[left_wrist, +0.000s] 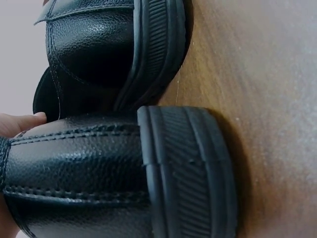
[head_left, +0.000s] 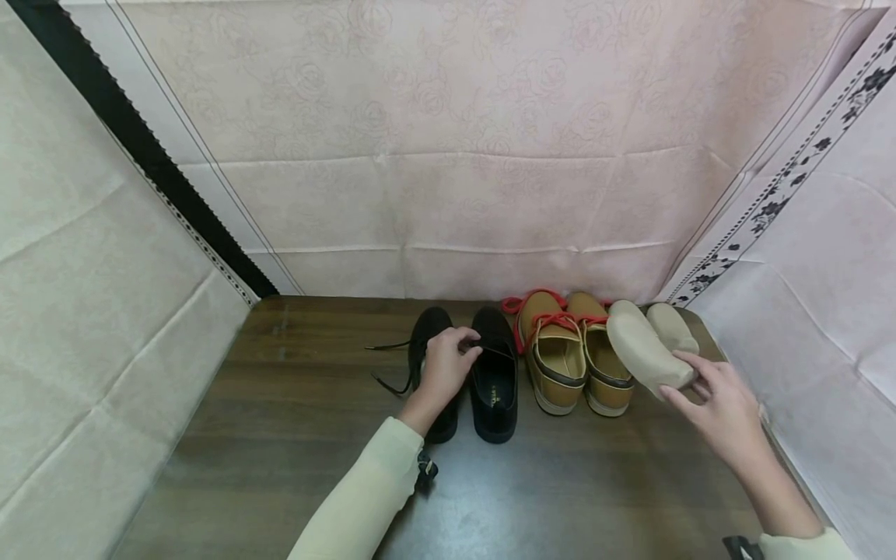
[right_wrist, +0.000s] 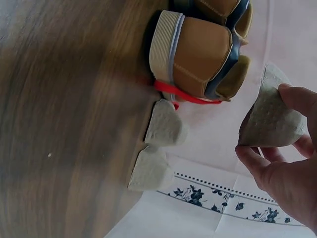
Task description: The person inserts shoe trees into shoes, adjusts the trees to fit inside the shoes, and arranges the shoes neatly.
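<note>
In the head view my right hand (head_left: 721, 400) holds a beige moulded-pulp shoe insert (head_left: 640, 346) between thumb and fingers, up off the tabletop. The right wrist view shows this curved insert (right_wrist: 272, 111) gripped by its edges. Two similar inserts (right_wrist: 166, 124) stand on the wood below it. Over a pair of black lace-up shoes (head_left: 494, 404), my left hand (head_left: 448, 362) reaches with bent fingers to the opening of the right one. A fingertip (left_wrist: 37, 118) shows at a black shoe (left_wrist: 79, 163) in the left wrist view; I cannot tell whether it pinches anything.
Tan shoes (head_left: 560, 373) with red laces stand between the black pair and the inserts. Loose black lace ends (head_left: 388, 385) lie left of the black shoes. Patterned cloth (head_left: 420, 202) covers the back wall, and cloth-covered sides (head_left: 833, 327) flank the brown wooden tabletop (head_left: 294, 420).
</note>
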Available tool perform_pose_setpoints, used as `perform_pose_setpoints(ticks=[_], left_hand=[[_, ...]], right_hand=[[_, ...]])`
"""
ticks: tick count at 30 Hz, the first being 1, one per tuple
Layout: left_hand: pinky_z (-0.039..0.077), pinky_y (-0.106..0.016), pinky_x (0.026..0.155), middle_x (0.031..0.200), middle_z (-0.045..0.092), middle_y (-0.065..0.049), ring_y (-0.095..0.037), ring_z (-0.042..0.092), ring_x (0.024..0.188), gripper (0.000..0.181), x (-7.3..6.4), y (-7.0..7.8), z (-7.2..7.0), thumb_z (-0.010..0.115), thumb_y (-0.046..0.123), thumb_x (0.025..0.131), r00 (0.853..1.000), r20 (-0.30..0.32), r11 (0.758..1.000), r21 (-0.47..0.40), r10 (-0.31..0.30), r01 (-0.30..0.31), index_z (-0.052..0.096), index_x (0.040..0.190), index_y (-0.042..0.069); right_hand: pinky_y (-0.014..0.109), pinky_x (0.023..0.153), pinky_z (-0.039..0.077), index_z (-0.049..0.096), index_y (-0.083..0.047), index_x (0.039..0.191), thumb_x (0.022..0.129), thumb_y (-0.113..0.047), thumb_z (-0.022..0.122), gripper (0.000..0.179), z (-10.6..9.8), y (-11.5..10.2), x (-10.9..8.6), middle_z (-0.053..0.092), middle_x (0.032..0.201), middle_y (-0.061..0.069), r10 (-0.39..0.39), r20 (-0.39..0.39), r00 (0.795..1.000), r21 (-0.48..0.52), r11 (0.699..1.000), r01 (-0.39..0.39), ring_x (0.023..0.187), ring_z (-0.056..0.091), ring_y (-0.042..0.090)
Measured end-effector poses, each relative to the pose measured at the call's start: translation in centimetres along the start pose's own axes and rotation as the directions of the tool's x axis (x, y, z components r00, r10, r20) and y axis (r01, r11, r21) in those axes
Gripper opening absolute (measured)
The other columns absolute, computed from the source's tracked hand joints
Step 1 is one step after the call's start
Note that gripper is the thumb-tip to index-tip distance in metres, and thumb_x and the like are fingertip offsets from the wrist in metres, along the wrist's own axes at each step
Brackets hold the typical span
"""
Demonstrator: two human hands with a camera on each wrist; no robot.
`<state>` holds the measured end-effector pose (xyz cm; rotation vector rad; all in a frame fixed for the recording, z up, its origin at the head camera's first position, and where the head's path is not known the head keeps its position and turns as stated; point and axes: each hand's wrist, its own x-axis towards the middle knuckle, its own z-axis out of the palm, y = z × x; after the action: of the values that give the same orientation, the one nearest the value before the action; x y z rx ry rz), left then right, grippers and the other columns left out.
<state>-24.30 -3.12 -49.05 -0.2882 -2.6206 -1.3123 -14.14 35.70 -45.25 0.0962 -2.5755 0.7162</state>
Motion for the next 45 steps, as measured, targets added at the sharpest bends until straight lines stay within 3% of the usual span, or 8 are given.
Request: perform_pose_setpoints(ticks=[2, 5, 12, 18, 32, 35, 40, 45], left_hand=[[0.06, -0.033, 0.078, 0.102, 0.072, -0.004, -0.017, 0.07, 0.092, 0.016, 0.0, 0.0, 0.0, 0.078, 0.012, 0.093, 1.0, 0.0, 1.0, -0.004, 0.002, -0.002, 0.078, 0.108, 0.013], [0.06, -0.033, 0.078, 0.102, 0.073, -0.004, -0.017, 0.07, 0.092, 0.016, 0.0, -0.1, 0.0, 0.079, 0.012, 0.092, 1.0, 0.001, 1.0, -0.008, 0.005, -0.005, 0.078, 0.108, 0.012], [0.061, -0.033, 0.078, 0.103, 0.073, -0.004, -0.018, 0.071, 0.093, 0.017, 0.0, -0.4, 0.0, 0.078, 0.011, 0.092, 1.0, 0.014, 0.999, -0.031, 0.009, -0.008, 0.078, 0.109, 0.012], [0.06, -0.032, 0.079, 0.104, 0.073, -0.004, -0.018, 0.071, 0.094, 0.018, 0.1, -0.5, -0.1, 0.078, 0.01, 0.092, 1.0, 0.027, 0.999, -0.035, 0.003, -0.002, 0.078, 0.11, 0.012], [0.059, -0.03, 0.076, 0.099, 0.069, -0.002, -0.015, 0.068, 0.089, 0.02, -0.2, -0.5, -0.1, 0.08, 0.01, 0.091, 1.0, 0.017, 1.0, 0.009, 0.011, -0.011, 0.078, 0.11, 0.016], [0.059, -0.031, 0.076, 0.098, 0.069, -0.002, -0.015, 0.068, 0.087, 0.02, -0.2, -0.5, -0.2, 0.08, 0.009, 0.09, 1.0, 0.012, 1.0, 0.009, 0.02, -0.02, 0.078, 0.11, 0.015], [0.059, -0.03, 0.076, 0.097, 0.069, -0.002, -0.015, 0.068, 0.086, 0.019, -0.2, -0.5, -0.2, 0.08, 0.009, 0.091, 0.999, 0.009, 0.999, 0.009, 0.038, -0.038, 0.079, 0.109, 0.015], [0.059, -0.03, 0.076, 0.098, 0.069, -0.002, -0.015, 0.067, 0.086, 0.02, -0.2, -0.6, -0.2, 0.08, 0.009, 0.091, 0.999, 0.014, 0.999, 0.0, 0.035, -0.035, 0.079, 0.109, 0.014]], right_hand=[[-0.002, 0.081, 0.036, 0.068, -0.006, 0.13, 0.075, -0.009, 0.092, 0.06, 0.1, -0.2, 0.1, 0.054, 0.104, 0.016, -0.007, 0.014, 1.0, 0.037, 0.999, 0.006, 0.098, 0.044, -0.013], [-0.007, 0.084, 0.034, 0.068, -0.007, 0.131, 0.077, -0.009, 0.091, 0.059, 0.3, -0.8, 0.1, 0.053, 0.103, 0.015, -0.007, 0.039, 0.999, 0.062, 0.998, 0.004, 0.098, 0.034, -0.027], [-0.007, 0.086, 0.033, 0.069, -0.01, 0.13, 0.075, -0.009, 0.092, 0.06, 0.8, -1.9, 0.2, 0.055, 0.1, 0.012, -0.062, 0.045, 0.997, 0.055, 0.997, 0.06, 0.098, 0.043, -0.01], [-0.006, 0.089, 0.035, 0.068, -0.009, 0.131, 0.075, -0.006, 0.092, 0.061, 1.2, -2.9, 0.4, 0.055, 0.104, 0.011, -0.089, 0.074, 0.993, 0.113, 0.99, 0.08, 0.104, 0.039, -0.019], [-0.001, 0.092, 0.04, 0.067, -0.01, 0.134, 0.077, -0.006, 0.091, 0.062, 2.1, -4.6, 0.6, 0.057, 0.109, 0.007, -0.127, 0.143, 0.982, 0.207, 0.974, 0.096, 0.105, 0.045, -0.019], [0.0, 0.092, 0.042, 0.066, -0.009, 0.134, 0.077, -0.007, 0.091, 0.063, 2.3, -4.8, 0.7, 0.058, 0.111, 0.007, -0.129, 0.159, 0.979, 0.207, 0.974, 0.095, 0.108, 0.053, -0.011], [0.002, 0.093, 0.044, 0.066, -0.012, 0.133, 0.076, -0.006, 0.091, 0.062, 2.7, -5.2, 0.7, 0.06, 0.113, 0.007, -0.137, 0.171, 0.976, 0.198, 0.975, 0.102, 0.108, 0.066, 0.02], [0.003, 0.092, 0.045, 0.066, -0.013, 0.132, 0.077, -0.007, 0.091, 0.06, 2.9, -5.7, 0.8, 0.062, 0.115, 0.005, -0.146, 0.198, 0.969, 0.202, 0.974, 0.106, 0.107, 0.066, 0.021]])
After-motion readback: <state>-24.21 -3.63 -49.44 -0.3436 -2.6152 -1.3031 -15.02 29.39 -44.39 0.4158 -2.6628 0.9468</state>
